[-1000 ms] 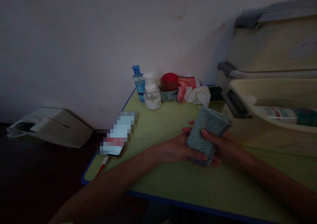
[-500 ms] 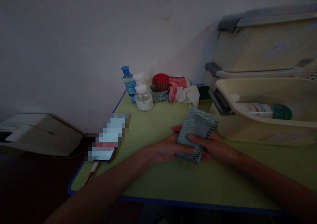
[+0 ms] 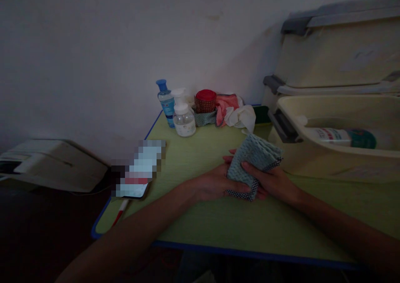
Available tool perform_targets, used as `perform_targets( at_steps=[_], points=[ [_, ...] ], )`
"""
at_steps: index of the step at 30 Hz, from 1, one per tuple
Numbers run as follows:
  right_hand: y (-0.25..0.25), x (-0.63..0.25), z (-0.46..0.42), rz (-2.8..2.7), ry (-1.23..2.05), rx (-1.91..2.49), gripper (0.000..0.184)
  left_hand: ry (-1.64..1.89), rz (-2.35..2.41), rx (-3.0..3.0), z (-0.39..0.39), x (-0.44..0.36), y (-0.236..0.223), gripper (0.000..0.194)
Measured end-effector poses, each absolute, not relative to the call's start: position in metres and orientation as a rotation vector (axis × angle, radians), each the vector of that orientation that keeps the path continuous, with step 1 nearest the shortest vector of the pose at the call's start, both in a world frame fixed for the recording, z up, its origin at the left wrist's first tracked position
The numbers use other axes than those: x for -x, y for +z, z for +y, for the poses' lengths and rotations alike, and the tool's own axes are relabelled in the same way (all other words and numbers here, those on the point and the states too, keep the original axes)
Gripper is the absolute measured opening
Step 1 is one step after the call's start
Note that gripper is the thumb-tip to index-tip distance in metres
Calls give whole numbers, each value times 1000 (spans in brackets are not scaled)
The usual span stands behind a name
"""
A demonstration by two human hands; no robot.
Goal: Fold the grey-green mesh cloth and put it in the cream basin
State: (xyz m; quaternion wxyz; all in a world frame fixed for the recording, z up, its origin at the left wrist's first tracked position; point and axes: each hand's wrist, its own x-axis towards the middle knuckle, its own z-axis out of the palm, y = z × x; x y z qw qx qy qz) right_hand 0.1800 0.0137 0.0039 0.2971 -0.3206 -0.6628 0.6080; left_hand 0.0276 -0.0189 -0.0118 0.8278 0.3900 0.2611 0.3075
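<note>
A folded pale-green woven cloth (image 3: 253, 160) with a checked edge is held between both hands above the green table (image 3: 212, 224). My left hand (image 3: 215, 185) grips its near left side, thumb under the lower edge. From the right, my right hand (image 3: 271, 182) holds it with the thumb lying across the cloth's front. The fingers behind the cloth are mostly hidden.
At the table's far edge stand a blue-capped bottle (image 3: 165, 103), a clear bottle (image 3: 184, 120), a red-lidded jar (image 3: 205, 101) and crumpled cloths (image 3: 239, 115). Stacked cream plastic drawers (image 3: 337, 62) fill the right; the open one (image 3: 328, 162) holds a tube. A phone (image 3: 137, 170) lies at the left edge.
The cloth stays gripped in both hands. It and the hands sit slightly higher and to the right than half a second ago; the view also shifted.
</note>
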Motion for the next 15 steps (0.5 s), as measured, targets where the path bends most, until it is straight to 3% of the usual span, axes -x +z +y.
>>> perform_targets(
  at_steps=[4, 9, 15],
  points=[
    [2, -180, 16, -1790, 1506, 869, 44, 649, 572, -848, -18, -27, -10, 50],
    [0, -181, 18, -1557, 1602, 834, 47, 657, 591, -821, -17, -22, -4, 39],
    [1, -185, 25, -1456, 1478, 856, 49, 846, 842, -834, -9, -15, -2, 41]
  ],
)
